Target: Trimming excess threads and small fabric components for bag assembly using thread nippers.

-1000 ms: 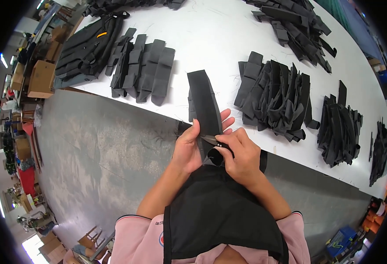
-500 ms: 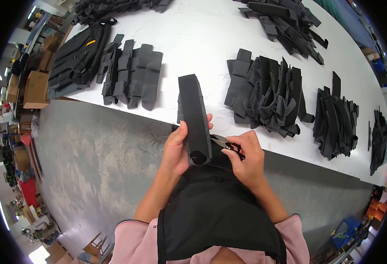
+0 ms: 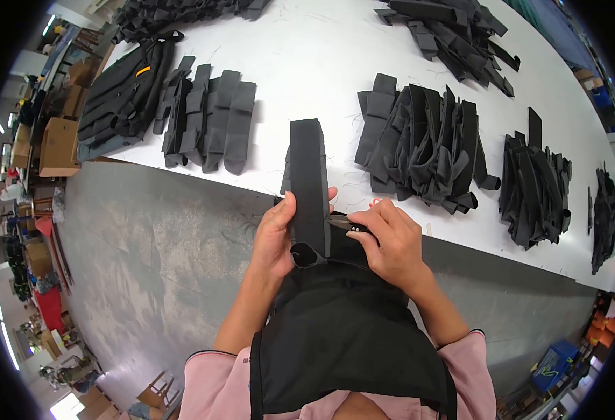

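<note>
My left hand point(image 3: 274, 238) is closed round a long black fabric strip point(image 3: 309, 164), thumb on the near face and fingertips showing past its right edge. The strip's lower end curls into a loop. In my right hand point(image 3: 396, 245) is a pair of small thread snips point(image 3: 349, 225) with dark handles and pointed metal blades. Their tips are at the strip's right edge; whether they touch a thread there is too small to tell. The strip is held upright over the front edge of the white table point(image 3: 307, 63).
Piles of black strips lie on the table: one pile point(image 3: 213, 119) left of centre, a bigger one point(image 3: 423, 143) to the right, others farther right and back. A black backpack point(image 3: 125, 94) lies at the left edge. Loose threads are scattered about. Grey floor point(image 3: 160, 245) shows below.
My right hand has turned slightly and the snips' blades have come closer together, moving a little left along the strip's edge. The strip has tilted more upright in my left hand.
</note>
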Tool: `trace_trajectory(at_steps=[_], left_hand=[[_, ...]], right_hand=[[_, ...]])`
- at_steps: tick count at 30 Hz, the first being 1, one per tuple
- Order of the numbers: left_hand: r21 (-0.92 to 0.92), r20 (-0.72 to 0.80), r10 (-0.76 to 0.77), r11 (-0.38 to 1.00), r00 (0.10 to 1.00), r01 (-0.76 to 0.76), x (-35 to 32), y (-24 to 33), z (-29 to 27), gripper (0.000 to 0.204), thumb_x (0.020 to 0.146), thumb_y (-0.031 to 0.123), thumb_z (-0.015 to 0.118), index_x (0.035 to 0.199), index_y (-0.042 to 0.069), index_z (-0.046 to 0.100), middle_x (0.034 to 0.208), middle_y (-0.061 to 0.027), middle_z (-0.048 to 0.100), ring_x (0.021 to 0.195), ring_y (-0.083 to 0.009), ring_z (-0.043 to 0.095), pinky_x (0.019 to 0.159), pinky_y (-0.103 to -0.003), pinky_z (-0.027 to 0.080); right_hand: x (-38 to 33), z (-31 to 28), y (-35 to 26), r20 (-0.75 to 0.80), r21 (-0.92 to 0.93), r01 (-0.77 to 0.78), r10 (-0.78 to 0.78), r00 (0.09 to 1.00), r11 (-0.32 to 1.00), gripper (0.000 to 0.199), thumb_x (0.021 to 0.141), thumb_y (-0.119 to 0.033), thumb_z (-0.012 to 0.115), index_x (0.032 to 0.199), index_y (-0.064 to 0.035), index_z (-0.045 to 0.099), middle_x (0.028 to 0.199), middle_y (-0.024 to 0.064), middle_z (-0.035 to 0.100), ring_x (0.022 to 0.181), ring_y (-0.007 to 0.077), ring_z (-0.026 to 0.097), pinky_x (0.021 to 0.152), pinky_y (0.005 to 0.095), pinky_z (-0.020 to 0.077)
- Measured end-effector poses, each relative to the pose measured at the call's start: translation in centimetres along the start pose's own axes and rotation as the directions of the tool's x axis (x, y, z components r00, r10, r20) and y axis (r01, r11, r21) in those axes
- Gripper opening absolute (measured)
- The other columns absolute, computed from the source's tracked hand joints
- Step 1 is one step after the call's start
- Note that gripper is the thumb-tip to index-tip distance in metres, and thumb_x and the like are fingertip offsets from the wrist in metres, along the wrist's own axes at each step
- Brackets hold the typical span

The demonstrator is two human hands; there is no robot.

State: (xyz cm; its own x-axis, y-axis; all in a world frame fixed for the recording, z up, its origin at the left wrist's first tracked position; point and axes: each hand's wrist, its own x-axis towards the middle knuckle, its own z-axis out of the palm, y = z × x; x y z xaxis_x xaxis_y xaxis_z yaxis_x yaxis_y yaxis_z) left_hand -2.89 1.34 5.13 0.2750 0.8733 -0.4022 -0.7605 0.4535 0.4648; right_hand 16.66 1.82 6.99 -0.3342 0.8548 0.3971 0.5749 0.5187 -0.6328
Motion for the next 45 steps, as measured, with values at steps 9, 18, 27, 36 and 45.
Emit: trace_trajectory(at_steps=[9, 18, 27, 36, 45], left_hand=[[0.061, -0.057, -0.023, 0.998, 0.998, 0.026, -0.1, -0.2, 0.2, 0.048, 0.097, 0.033, 0.044, 0.118, -0.009, 0.051, 0.12, -0.0199, 0.057, 0.097, -0.0204, 0.061, 0.085, -0.032, 0.052], [0.075, -0.051, -0.053, 0.996, 0.997, 0.057, 0.1, -0.5, -0.1, 0.051, 0.096, 0.034, 0.045, 0.125, -0.007, 0.045, 0.122, -0.021, 0.054, 0.099, -0.0231, 0.062, 0.082, -0.037, 0.055], [0.111, -0.165, -0.026, 0.993, 0.986, 0.044, 0.1, -0.6, -1.2, 0.037, 0.096, 0.03, 0.049, 0.111, -0.003, 0.056, 0.103, -0.01, 0.063, 0.093, -0.0167, 0.062, 0.082, -0.03, 0.051], [-0.228, -0.01, -0.017, 0.974, 1.0, 0.015, 1.4, -0.9, -2.8, 0.026, 0.096, 0.027, 0.043, 0.079, 0.008, 0.05, 0.068, -0.0022, 0.045, 0.072, -0.0193, 0.051, 0.095, -0.038, 0.039], [-0.392, 0.106, -0.059, 0.915, 0.993, 0.096, 2.0, -2.0, -2.8, 0.024, 0.09, 0.022, 0.041, 0.068, 0.011, 0.045, 0.084, -0.0085, 0.053, 0.091, -0.0247, 0.054, 0.095, -0.038, 0.041]], right_hand=[[-0.5, -0.1, 0.8, 0.048, 0.017, 0.01, -0.011, 0.999, 1.0, 0.023, 0.065, -0.005, 0.074, 0.086, -0.0061, 0.064, 0.072, 0.0053, 0.052, 0.059, 0.0222, 0.051, 0.055, 0.0321, 0.042], [-0.7, -0.1, 0.4, 0.091, 0.173, -0.184, 0.171, 0.981, 0.967, 0.022, 0.067, -0.005, 0.073, 0.086, -0.0057, 0.063, 0.076, 0.0059, 0.051, 0.06, 0.0228, 0.053, 0.054, 0.0316, 0.0429], [-0.3, 1.0, -0.9, 0.032, 0.374, -0.248, 0.255, 0.966, 0.894, 0.021, 0.068, 0.002, 0.071, 0.088, -0.0026, 0.065, 0.074, 0.0044, 0.049, 0.061, 0.0129, 0.046, 0.055, 0.0247, 0.0385], [-0.2, 3.1, -1.0, 0.211, 0.566, -0.432, 0.384, 0.899, 0.702, 0.022, 0.071, 0.0, 0.071, 0.091, -0.0025, 0.062, 0.079, 0.0043, 0.048, 0.063, 0.0121, 0.048, 0.056, 0.023, 0.0402], [-0.3, 3.5, -3.3, 0.056, 0.404, -0.216, 0.211, 0.976, 0.889, 0.024, 0.07, 0.002, 0.072, 0.091, -0.003, 0.062, 0.08, 0.0066, 0.05, 0.064, 0.0151, 0.052, 0.057, 0.0258, 0.0436]])
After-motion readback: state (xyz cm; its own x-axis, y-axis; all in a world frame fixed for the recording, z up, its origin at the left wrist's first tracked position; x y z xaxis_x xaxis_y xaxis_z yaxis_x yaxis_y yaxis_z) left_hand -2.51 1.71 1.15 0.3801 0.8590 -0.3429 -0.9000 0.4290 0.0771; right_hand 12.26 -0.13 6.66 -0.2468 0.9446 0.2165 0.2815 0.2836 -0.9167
